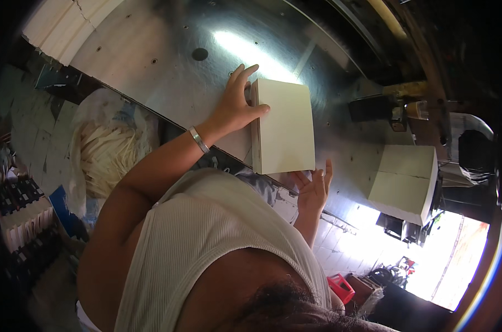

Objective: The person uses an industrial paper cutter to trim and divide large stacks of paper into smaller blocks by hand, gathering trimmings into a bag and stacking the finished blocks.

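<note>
A thick rectangular stack of cream paper (286, 126) lies on the shiny metal tabletop (168, 72). At its left side is my left hand (241, 104), its thumb over the top edge and a finger against the side. The other fingers of that hand stretch past the far left corner. My right hand (314, 191) is at the near edge, fingers apart, with some fingertips by the stack's lower right corner. Whether those fingertips reach under the stack cannot be made out.
Another cream paper stack (403, 180) rests at the table's right end. More stacked paper (68, 25) lies at the far left. A clear plastic bag of paper strips (109, 152) stands left of the table. Dark machine parts (370, 109) line the far right side.
</note>
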Demonstrator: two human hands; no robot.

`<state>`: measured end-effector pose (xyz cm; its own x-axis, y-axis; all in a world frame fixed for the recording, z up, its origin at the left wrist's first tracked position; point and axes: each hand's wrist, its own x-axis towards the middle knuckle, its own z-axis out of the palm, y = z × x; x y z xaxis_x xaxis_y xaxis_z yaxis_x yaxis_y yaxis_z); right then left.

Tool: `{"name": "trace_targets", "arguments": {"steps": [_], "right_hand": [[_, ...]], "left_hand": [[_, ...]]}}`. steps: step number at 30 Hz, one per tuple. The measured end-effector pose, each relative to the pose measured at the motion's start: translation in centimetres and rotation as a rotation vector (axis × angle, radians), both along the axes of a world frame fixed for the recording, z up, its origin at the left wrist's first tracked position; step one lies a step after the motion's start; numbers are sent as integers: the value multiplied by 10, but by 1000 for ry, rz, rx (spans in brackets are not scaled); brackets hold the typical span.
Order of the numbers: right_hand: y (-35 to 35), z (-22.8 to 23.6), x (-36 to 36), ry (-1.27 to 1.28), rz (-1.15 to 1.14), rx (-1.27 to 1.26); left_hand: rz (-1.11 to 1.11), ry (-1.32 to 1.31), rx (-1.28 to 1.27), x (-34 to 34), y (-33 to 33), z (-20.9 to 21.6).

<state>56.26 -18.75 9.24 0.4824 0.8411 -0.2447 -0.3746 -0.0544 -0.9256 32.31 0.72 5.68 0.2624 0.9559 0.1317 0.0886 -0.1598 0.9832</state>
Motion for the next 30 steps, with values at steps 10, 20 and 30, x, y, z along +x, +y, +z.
{"name": "trace_targets", "arguments": {"steps": [10, 20, 30], "right_hand": [[3, -8, 16, -1210, 173, 103], [38, -14, -25, -1511, 238, 264], [176, -19, -39, -1468, 187, 232]], "left_hand": [[-52, -147, -175, -5, 4, 14], [-191, -92, -144, 0, 56, 13], [275, -183, 238, -3, 198, 10]]}}
